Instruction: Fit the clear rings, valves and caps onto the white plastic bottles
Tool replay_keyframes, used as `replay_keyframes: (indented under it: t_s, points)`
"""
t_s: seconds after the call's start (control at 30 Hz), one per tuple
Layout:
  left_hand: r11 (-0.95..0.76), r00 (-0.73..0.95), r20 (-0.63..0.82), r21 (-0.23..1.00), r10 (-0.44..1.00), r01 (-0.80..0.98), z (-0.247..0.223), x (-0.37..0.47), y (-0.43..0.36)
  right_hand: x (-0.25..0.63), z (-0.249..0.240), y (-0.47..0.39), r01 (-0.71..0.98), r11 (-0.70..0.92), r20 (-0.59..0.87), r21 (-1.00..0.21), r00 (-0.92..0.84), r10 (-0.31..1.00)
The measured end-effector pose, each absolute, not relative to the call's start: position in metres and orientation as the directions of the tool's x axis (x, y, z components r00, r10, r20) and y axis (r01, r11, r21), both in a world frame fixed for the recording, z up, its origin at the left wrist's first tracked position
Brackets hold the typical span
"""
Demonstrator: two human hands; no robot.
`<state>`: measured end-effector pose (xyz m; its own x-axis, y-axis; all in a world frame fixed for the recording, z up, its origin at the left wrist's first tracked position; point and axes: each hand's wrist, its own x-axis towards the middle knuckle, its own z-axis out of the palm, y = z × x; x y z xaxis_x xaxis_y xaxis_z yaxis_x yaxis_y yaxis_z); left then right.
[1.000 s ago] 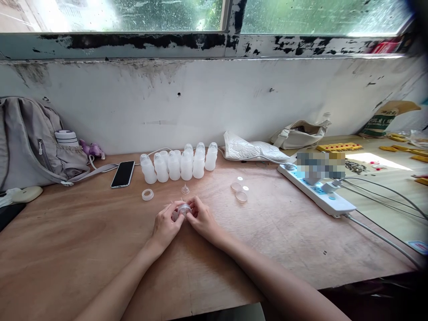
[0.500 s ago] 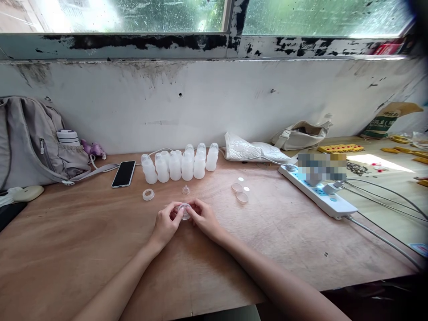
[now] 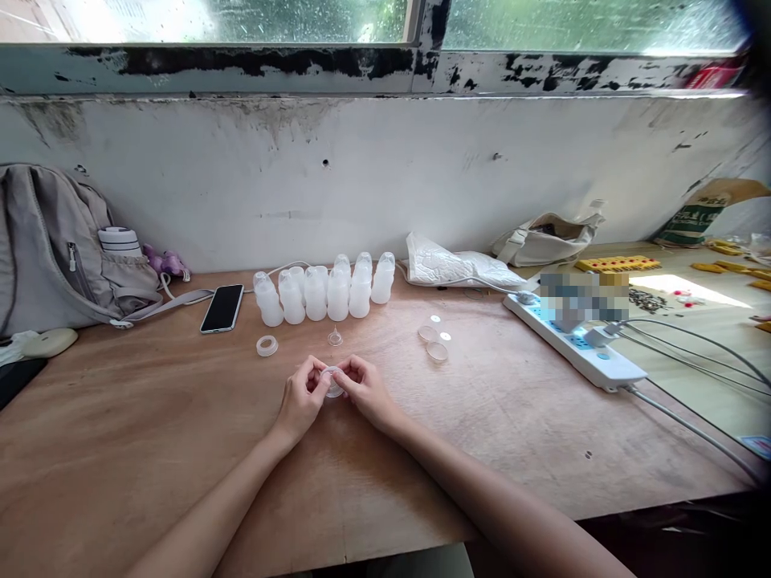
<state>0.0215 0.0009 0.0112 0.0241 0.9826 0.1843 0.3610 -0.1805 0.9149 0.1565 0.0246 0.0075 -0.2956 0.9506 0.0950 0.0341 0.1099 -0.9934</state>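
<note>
Between both hands, just above the wooden table, is a small clear round plastic cap [image 3: 333,388]. My left hand [image 3: 302,395] pinches its left side with thumb and fingers. My right hand [image 3: 365,392] grips the right side, its thumb near the upper rim. The fingers hide part of the piece. Just beyond it stands a clear bottle teat [image 3: 335,338], tip up. A whitish bottle collar ring [image 3: 267,346] lies to the left. Farther back, several frosted baby bottles [image 3: 316,295] stand upright in a close group. Clear round discs [image 3: 437,351] and small white discs [image 3: 445,336] lie to the right.
A phone [image 3: 222,309] lies left of the bottles, beside a grey backpack [image 3: 54,249]. A white padded pouch [image 3: 451,265] rests against the wall. At right, a power strip [image 3: 572,345] trails cables over the table [image 3: 511,449]. A beige bag [image 3: 548,239] sits behind it.
The view has shifted slightly. Both hands stay on the clear cap, with only a slight shift of the fingers; the bottles and loose parts are where they were.
</note>
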Motion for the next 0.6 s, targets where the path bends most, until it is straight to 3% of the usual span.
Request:
replay_keyframes:
  t_s: [0.4, 0.6]
  points:
    - [-0.190, 0.029, 0.199, 0.871, 0.980, 0.452, 0.0159, 0.0217, 0.0020, 0.1569, 0.0089, 0.0250, 0.208, 0.308, 0.270, -0.928, -0.193, 0.943]
    - [-0.197, 0.027, 0.216, 0.826, 0.976, 0.528, 0.0156, 0.0195, 0.0019, 0.1590, 0.0077, 0.0256, 0.238, 0.345, 0.286, -0.908, -0.252, 0.925]
